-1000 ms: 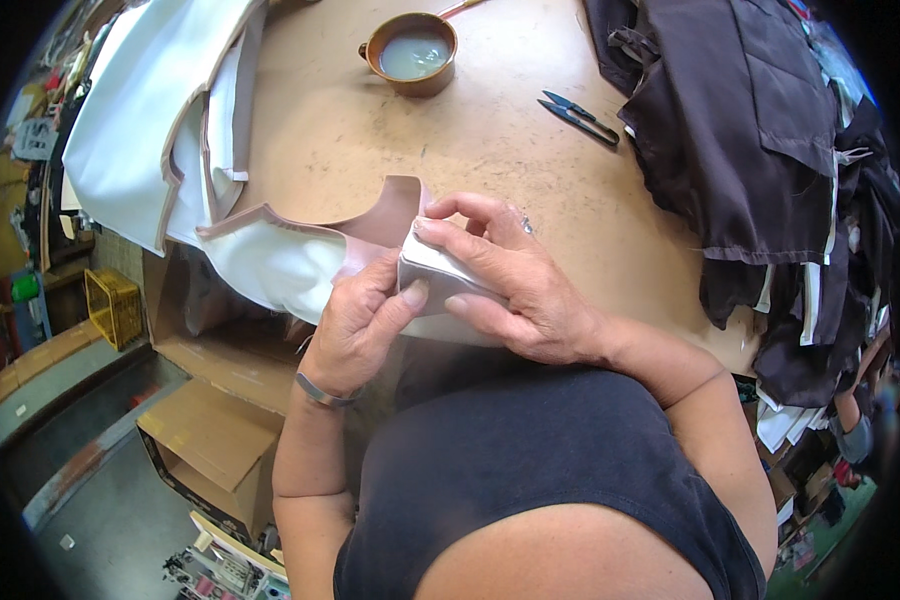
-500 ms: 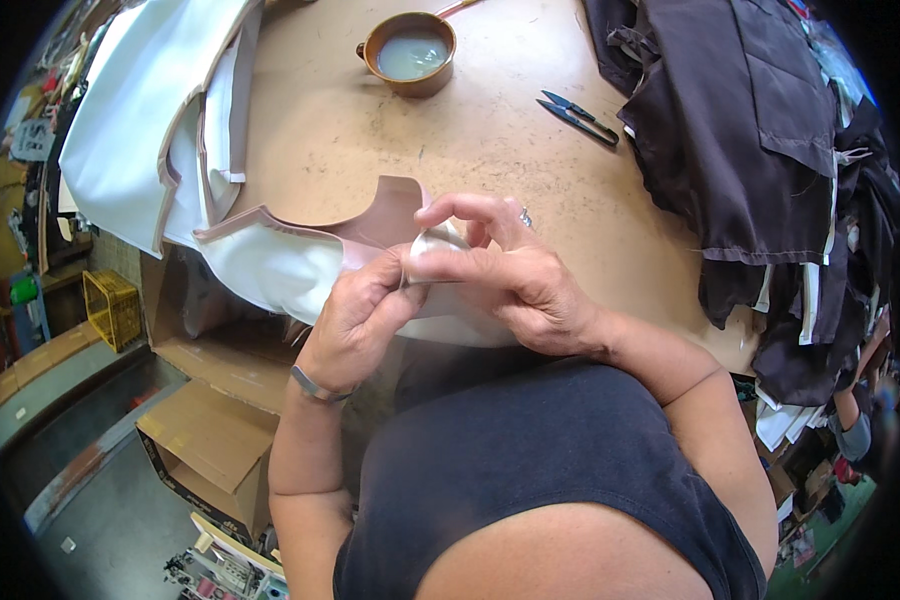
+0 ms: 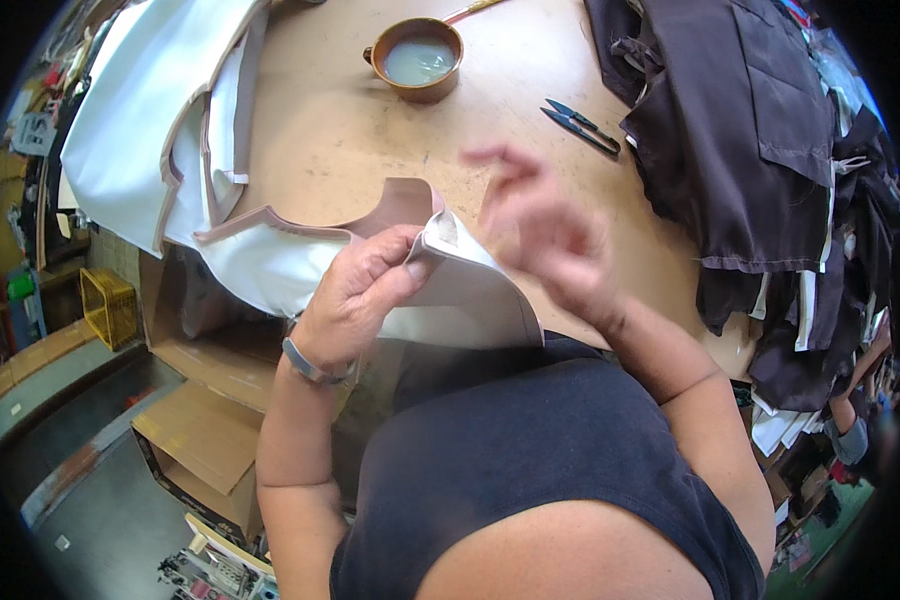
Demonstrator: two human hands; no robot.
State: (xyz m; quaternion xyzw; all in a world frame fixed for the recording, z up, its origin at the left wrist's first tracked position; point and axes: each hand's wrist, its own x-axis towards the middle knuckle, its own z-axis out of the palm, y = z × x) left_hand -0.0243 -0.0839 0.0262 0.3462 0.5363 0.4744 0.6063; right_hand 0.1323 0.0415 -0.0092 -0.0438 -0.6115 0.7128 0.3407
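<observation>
My left hand (image 3: 355,295) pinches the edge of a white fabric piece with pinkish-brown trim (image 3: 280,262) between thumb and fingers. Above the thumb a folded pale corner of the piece stands up, and one part hangs toward my lap. My right hand (image 3: 555,235) is off the fabric, to its right above the table, smeared by motion; nothing can be made out in it. Farther back on the table lie dark thread snips (image 3: 582,126). A brown cup (image 3: 420,72) of cloudy pale liquid stands at the back, with a thin handle or brush beside it.
White trimmed pieces (image 3: 155,95) are heaped at the left of the tan table (image 3: 330,130). Dark brown garments (image 3: 735,180) pile up on the right edge. Below left are cardboard boxes (image 3: 205,435) and a yellow basket (image 3: 110,307). Another person's arm (image 3: 860,380) shows at far right.
My right hand has let go of the fabric and moved right, away from it. My left hand keeps its hold on the edge, where the folded corner is now uncovered.
</observation>
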